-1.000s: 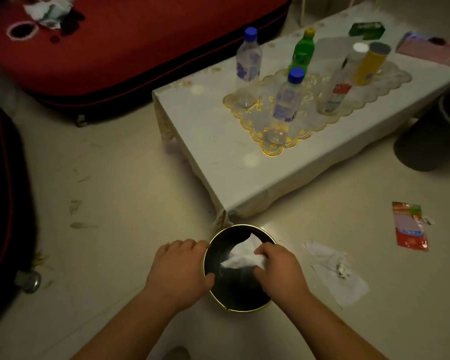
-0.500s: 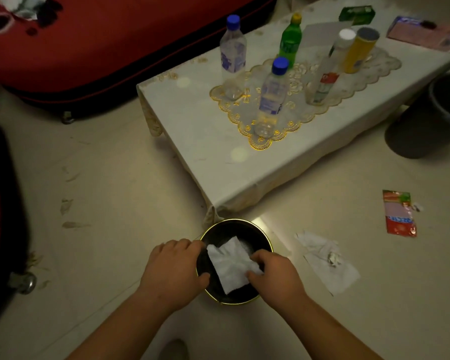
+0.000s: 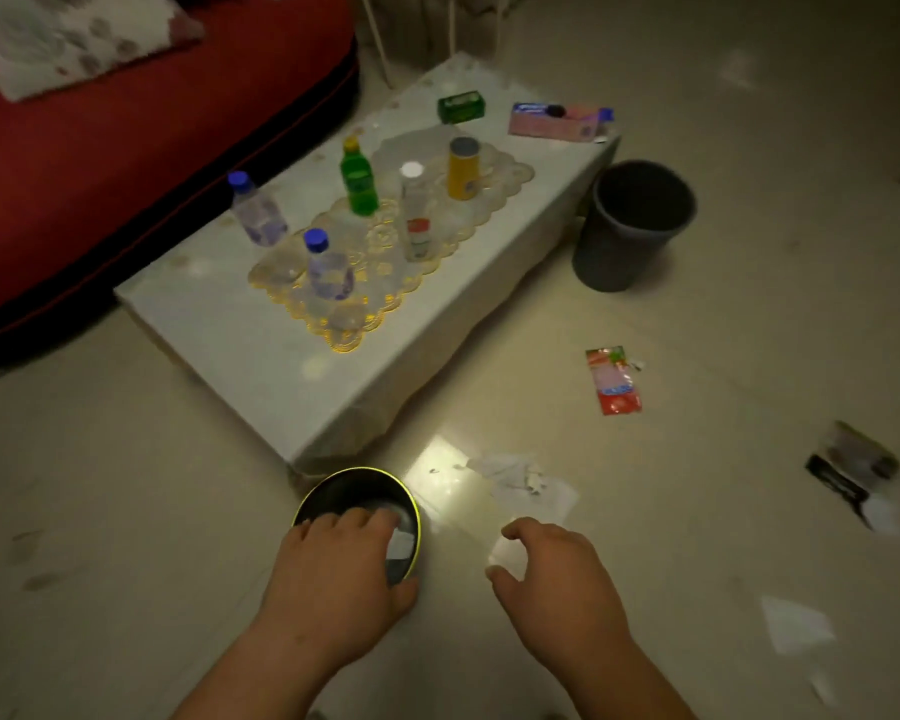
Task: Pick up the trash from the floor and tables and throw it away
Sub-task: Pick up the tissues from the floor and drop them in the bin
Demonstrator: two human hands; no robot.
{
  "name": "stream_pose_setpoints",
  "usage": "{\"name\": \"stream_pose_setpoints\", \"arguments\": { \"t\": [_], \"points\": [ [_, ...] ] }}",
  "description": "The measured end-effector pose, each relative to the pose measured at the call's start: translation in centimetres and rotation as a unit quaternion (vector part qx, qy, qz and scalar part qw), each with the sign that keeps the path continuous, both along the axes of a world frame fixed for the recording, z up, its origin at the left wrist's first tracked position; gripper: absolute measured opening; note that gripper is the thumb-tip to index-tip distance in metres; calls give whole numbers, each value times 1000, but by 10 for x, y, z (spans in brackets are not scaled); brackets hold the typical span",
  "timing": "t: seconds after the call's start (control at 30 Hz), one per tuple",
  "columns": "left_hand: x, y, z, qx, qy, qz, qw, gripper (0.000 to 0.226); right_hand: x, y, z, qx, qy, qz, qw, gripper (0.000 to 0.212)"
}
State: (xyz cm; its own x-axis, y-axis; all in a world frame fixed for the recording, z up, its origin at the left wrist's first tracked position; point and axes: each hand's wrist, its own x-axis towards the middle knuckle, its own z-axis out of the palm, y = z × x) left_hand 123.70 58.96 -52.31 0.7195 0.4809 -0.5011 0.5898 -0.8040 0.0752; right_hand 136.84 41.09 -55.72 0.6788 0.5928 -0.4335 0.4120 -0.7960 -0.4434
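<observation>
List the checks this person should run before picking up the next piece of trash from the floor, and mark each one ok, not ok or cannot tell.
1. Black bin steadied: the left hand grips its rim. Ok.
2. White tissue is inside the bin. Ok.
3. Right hand empty: a pale patch by its fingertips may be glare. Cannot tell.
4. Next piece within reach: the crumpled tissue lies just ahead of the right hand with nothing between them. Ok.
5. Floor cleared: a red wrapper, a dark wrapper and a white scrap lie on it. Not ok.
</observation>
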Motion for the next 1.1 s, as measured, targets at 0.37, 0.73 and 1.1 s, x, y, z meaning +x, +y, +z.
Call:
{"name": "stream_pose_setpoints", "arguments": {
  "t": [0.37, 0.73, 1.1],
  "points": [
    [93, -119, 53, -4, -13, -58, 998, 70, 78, -190, 53, -27, -15, -82, 996, 49],
    [180, -142, -70, -22, 18, -130, 991, 74, 148, -193, -60, -22, -41, -99, 994, 53],
    [257, -79, -394, -36, 36, -136, 989, 77, 197, -126, -367, -52, -36, -50, 997, 62]
  ]
}}
